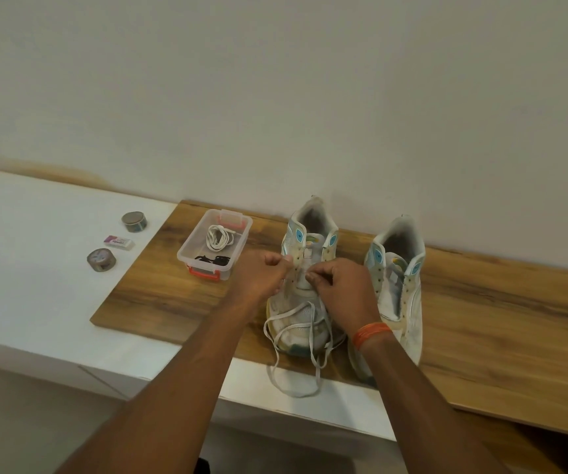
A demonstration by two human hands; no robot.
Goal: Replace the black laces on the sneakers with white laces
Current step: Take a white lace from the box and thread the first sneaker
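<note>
Two white sneakers stand on a wooden board [481, 319], toes toward the near edge, heels toward the far wall. The left sneaker [304, 268] is being laced; the right sneaker [400, 285] stands just beside it, with no lace visible in its eyelets.

Left hand [258, 278] sits at the left eyelet row of the left sneaker, fingers curled, thumb and forefinger pinching the white lace [296, 336] near the upper eyelets. Right hand [339, 285] is at the right eyelet row, fingers curled, also pinching the lace at the tongue. An orange band [371, 333] wraps the right wrist.

The lace is threaded through the lower eyelets; its loose ends loop down over the toe and hang past the near edge of the board onto the white surface [36, 268].

Left of the sneakers, at the far left part of the board, stands a clear plastic box [190, 248] with red latches. Inside: a coiled white lace [219, 237] on the far side, a bundle of black laces [214, 260] on the near side, apart from each other.

On the white surface left of the board: two tape rolls, one far [134, 221], one near [101, 260], with a small eraser [119, 242] between them. Print on the eraser is too small to read.
</note>
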